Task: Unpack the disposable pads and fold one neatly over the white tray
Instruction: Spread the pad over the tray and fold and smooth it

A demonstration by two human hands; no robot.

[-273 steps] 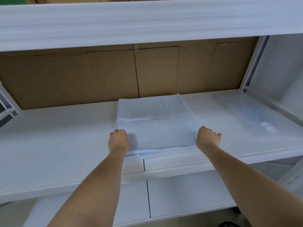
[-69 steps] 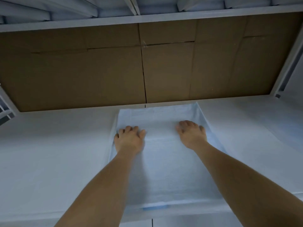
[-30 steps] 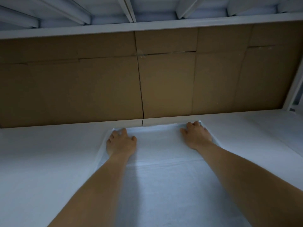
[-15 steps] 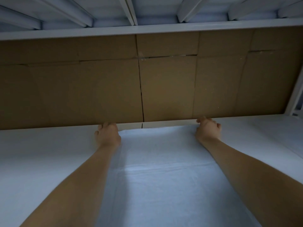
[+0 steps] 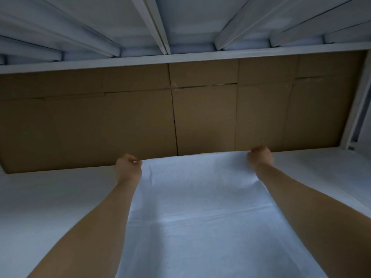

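A pale blue-white disposable pad (image 5: 198,201) lies spread down the middle of the white tray shelf (image 5: 50,201), with a crease line running across it. Its far edge is lifted off the shelf, in front of the cardboard back. My left hand (image 5: 128,167) pinches the pad's far left corner between thumb and fingers. My right hand (image 5: 260,159) grips the far right corner with curled fingers. Both forearms reach deep under the upper shelf. The pad's near edge runs out of view at the bottom.
Brown cardboard panels (image 5: 180,117) close off the back of the shelf. The ribbed white underside of the upper shelf (image 5: 180,27) hangs low overhead. A white upright post (image 5: 357,109) stands at the right. White shelf surface extends on both sides of the pad.
Both hands went from pressing flat on the pad to its far corners, took hold of them and lifted the far edge. The view has pushed deeper under the upper shelf.
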